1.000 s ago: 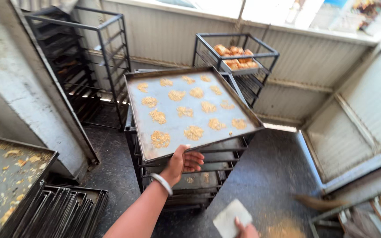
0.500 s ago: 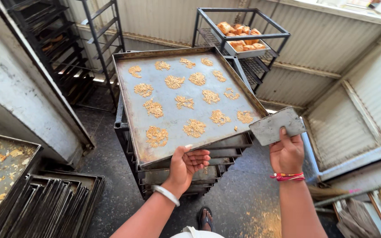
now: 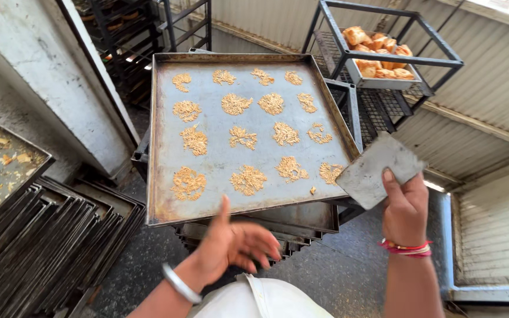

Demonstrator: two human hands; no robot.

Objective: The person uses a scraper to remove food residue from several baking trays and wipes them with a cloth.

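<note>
Compared with half a second earlier: left hand [image 3: 234, 244] off the front rim of the baking tray [image 3: 163, 141], now open, fingers spread, holding nothing, just below that rim. Right hand [image 3: 405, 206] closed around a flat metal scraper [image 3: 378, 171], blade lifted to the tray's right front corner, touching or almost touching it; cannot tell which. Tray resting on a stack of empty trays [image 3: 278, 227], carrying about 15 patches of baked crumb residue [image 3: 248, 179]. Probably the start of the scraping step. Next move likely needing a firm left grip on the rim and the blade laid flat, pushed under the nearest patch [image 3: 330, 173]. Behind, a wire rack [image 3: 384, 59] with a tray of pastries [image 3: 378, 56].
</note>
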